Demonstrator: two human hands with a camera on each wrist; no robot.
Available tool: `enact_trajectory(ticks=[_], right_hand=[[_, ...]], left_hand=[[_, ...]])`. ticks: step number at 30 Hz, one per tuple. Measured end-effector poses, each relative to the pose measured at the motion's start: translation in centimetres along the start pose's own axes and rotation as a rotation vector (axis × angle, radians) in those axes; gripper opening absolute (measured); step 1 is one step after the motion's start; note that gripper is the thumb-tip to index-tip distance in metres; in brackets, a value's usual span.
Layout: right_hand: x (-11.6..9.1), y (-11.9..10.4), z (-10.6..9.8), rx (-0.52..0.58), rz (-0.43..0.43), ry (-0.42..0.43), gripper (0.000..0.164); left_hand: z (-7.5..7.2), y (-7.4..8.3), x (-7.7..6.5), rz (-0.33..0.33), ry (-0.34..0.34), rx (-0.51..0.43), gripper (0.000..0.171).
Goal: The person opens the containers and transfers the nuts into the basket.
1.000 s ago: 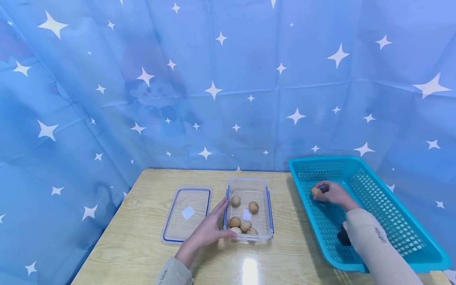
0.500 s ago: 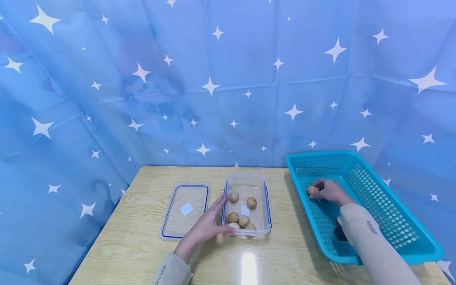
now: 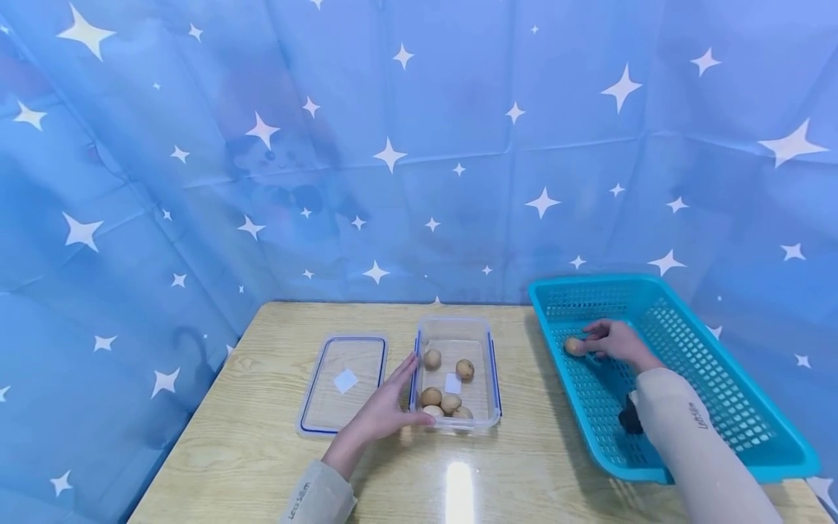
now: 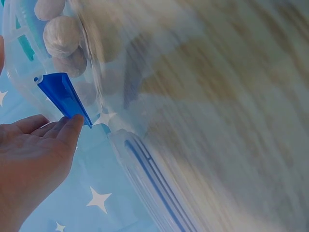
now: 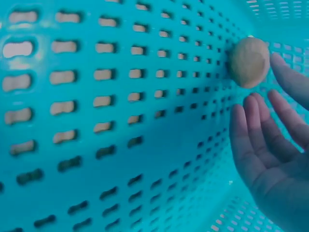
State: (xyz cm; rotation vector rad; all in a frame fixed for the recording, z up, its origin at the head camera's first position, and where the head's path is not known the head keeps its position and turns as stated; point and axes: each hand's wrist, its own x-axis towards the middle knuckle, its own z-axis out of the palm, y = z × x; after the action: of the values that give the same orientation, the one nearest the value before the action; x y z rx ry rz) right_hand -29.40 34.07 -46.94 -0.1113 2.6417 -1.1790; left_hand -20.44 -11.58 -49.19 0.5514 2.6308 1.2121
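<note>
In the head view, a clear food container with blue side clips stands mid-table, holding several small brown potatoes and a white label. My left hand rests against its left side, fingers fairly straight, thumb at the near corner. The left wrist view shows those fingertips touching a blue clip. Inside the turquoise basket on the right lies one potato near the left wall. My right hand is just right of it. In the right wrist view its fingers are parted and relaxed beside the potato, gripping nothing.
A clear lid with a blue seal and white label lies left of the container. Some dark thing shows in the basket by the right sleeve, partly hidden. A blue starry curtain hangs behind the wooden table.
My right hand held the potato in the basket; its fingers have since come off it and shifted slightly right. The left hand stays at the container. The head view has shifted a little.
</note>
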Motion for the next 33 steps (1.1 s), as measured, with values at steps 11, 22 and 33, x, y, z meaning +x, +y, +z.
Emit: enact_trajectory(ticks=[11, 22, 33], right_hand=[[-0.3, -1.9, -1.3, 0.033, -0.03, 0.078, 0.057], [-1.2, -5.8, -2.0, 0.176, -0.075, 0.156, 0.068], [-1.9, -12.1, -1.0, 0.223, -0.118, 0.167, 0.065]], left_hand=[[-0.3, 0.2, 0.0, -0.009, -0.006, 0.011, 0.11], [-0.3, 0.5, 0.0, -0.012, -0.005, 0.013, 0.112], [-0.3, 0.3, 0.1, -0.012, -0.008, 0.02, 0.11]])
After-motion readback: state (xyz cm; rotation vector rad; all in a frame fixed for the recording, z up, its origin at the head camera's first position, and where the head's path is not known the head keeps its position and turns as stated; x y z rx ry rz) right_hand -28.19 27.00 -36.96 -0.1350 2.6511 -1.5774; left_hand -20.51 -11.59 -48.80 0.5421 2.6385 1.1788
